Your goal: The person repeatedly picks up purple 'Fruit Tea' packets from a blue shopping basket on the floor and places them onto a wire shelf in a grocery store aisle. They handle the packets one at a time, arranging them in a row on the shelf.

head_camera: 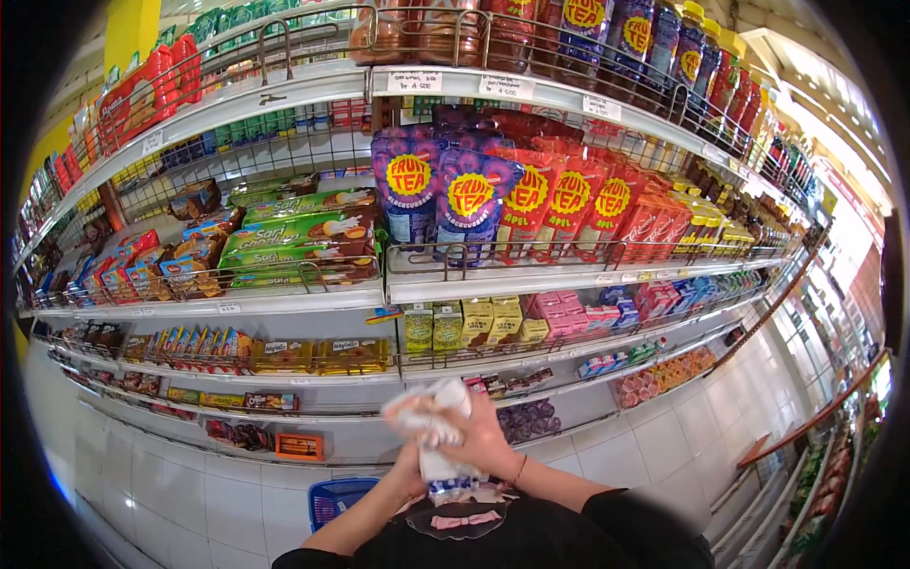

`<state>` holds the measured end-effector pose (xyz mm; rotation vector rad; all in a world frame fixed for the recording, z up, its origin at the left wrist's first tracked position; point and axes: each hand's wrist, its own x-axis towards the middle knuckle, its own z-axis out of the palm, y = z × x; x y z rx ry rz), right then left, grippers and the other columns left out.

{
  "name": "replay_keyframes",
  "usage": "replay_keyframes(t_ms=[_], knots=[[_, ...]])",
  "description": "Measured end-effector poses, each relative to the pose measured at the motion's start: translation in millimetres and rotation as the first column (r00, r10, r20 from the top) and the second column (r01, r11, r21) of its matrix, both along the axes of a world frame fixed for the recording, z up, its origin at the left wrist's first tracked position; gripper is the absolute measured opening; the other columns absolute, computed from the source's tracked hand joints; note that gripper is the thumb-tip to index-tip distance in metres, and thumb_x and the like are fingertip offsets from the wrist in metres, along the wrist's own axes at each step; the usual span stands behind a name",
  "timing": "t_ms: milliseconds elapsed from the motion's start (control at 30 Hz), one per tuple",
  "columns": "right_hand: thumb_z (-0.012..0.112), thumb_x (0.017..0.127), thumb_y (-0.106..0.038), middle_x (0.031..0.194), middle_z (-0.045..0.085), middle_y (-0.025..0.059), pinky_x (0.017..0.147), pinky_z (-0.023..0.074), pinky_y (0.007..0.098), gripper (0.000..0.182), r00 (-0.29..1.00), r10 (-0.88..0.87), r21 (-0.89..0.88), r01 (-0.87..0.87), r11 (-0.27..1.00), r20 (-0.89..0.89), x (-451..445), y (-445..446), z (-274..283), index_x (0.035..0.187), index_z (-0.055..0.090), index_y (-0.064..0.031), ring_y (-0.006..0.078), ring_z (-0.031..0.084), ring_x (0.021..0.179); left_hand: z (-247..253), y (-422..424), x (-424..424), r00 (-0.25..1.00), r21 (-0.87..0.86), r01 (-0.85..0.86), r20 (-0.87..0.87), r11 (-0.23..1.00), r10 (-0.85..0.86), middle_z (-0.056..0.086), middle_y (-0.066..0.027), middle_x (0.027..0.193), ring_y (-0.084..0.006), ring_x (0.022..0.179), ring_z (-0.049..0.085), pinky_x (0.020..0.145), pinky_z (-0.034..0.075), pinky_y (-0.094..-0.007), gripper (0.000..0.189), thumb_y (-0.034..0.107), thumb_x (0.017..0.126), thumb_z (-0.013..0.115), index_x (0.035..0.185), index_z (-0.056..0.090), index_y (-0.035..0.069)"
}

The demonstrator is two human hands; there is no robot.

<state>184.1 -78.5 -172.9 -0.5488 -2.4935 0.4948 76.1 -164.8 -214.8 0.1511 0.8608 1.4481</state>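
Close to my chest, my right hand [483,437] holds a white cloth or tissue [426,412], blurred, against the top of a white package [437,466] with blue print at its lower end. My left hand [409,469] grips that package from the left side, its fingers partly hidden. Beyond my hands stand shelves of packed goods: purple fruit tea pouches [470,203], red fruit tea pouches [569,203] and small drink cartons [478,320].
A blue plastic basket [341,491] is on the tiled floor, left of my forearms. Wire rails [462,259] edge the shelves. Bottles [633,35] line the top shelf, and green biscuit packs [302,235] lie at the left. Another rack [817,469] stands at the lower right.
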Motion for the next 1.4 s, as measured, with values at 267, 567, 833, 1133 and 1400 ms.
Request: replay_keyframes(t_ms=[267, 567, 833, 1133, 1400], knots=[[0.067, 0.064, -0.033, 0.108, 0.045, 0.0186, 0.086, 0.0330, 0.0426, 0.056, 0.993, 0.118, -0.106, -0.121, 0.987, -0.029, -5.9, -4.3, -6.3, 0.115, 0.052, -0.0159, 0.0350, 0.044, 0.097, -12.4, -12.1, -11.2, 0.997, 0.015, 0.026, 0.071, 1.000, -0.027, 0.054, -0.0091, 0.108, -0.0246, 0.096, 0.054, 0.085, 0.044, -0.0428, 0.055, 0.054, 0.082, 0.040, 0.113, 0.046, 0.010], [0.068, 0.063, -0.032, 0.100, 0.049, 0.0185, 0.079, 0.0378, 0.0434, 0.053, 0.990, 0.036, -0.029, -0.040, 0.999, -0.137, -22.6, 16.6, -14.6, 0.111, 0.054, -0.0152, 0.0350, 0.046, 0.090, -14.3, -6.2, -6.6, 0.973, 0.061, -0.031, 0.229, 0.998, 0.016, 0.056, -0.0125, 0.104, -0.0260, 0.095, 0.055, 0.084, 0.044, -0.0433, 0.044, 0.040, 0.088, 0.035, 0.113, 0.047, 0.005], [0.068, 0.065, -0.029, 0.106, 0.046, 0.0202, 0.084, 0.0365, 0.0425, 0.054, 0.983, 0.142, -0.186, -0.162, 0.969, -0.114, -4.8, -6.8, -32.9, 0.113, 0.053, -0.0106, 0.0350, 0.044, 0.096, -32.0, -13.8, -15.0, 0.907, 0.107, -0.123, 0.416, 0.987, 0.067, 0.054, -0.0153, 0.102, -0.0265, 0.095, 0.054, 0.084, 0.043, -0.0459, 0.035, 0.027, 0.085, 0.038, 0.107, 0.048, 0.003], [0.067, 0.062, -0.029, 0.096, 0.047, 0.0187, 0.078, 0.0369, 0.0424, 0.051, 0.973, 0.045, -0.037, -0.055, 0.998, -0.227, -5.8, 9.3, -31.9, 0.109, 0.056, -0.0138, 0.0343, 0.045, 0.089, -29.9, -3.3, -2.7, 0.982, 0.050, 0.033, 0.185, 0.998, -0.042, 0.054, -0.0129, 0.106, -0.0265, 0.096, 0.055, 0.084, 0.044, -0.0441, 0.045, 0.040, 0.087, 0.035, 0.113, 0.045, 0.005], [0.067, 0.070, -0.035, 0.094, 0.045, 0.0189, 0.079, 0.0393, 0.0361, 0.050, 0.912, -0.352, -0.552, 0.186, 0.813, -0.210, -4.9, 80.1, -60.0, 0.107, 0.055, -0.0040, 0.0301, 0.048, 0.088, -2.1, 1.0, 4.0, 0.952, 0.101, 0.089, 0.283, 0.991, -0.115, 0.051, -0.0157, 0.113, -0.0275, 0.099, 0.053, 0.088, 0.041, -0.0455, 0.044, 0.033, 0.087, 0.037, 0.116, 0.043, 0.001]])
